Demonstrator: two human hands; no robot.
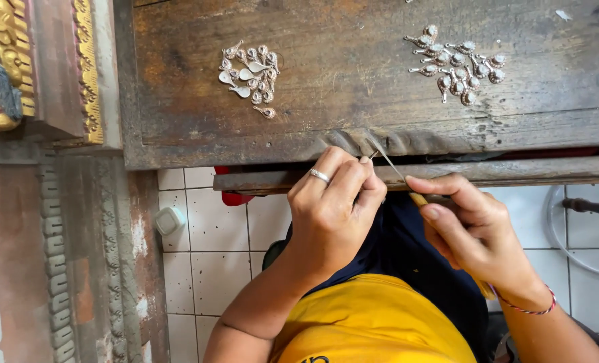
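Nearest the worn wooden workbench's (353, 128) front edge, the left hand (333, 202), a ring on one finger, is closed, pinching a tiny silver piece (365, 159) against that edge. The right hand (471, 225) grips a slim needle file (390, 161), its tip touching the piece. Farther back on the bench lie two clusters of small silver pendants (249, 75) (457, 64).

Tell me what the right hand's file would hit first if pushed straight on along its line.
The right hand aims its file up-left. It would likely first meet the small piece pinched in the left hand fingertips, against the worn bench edge. Depth is unclear.
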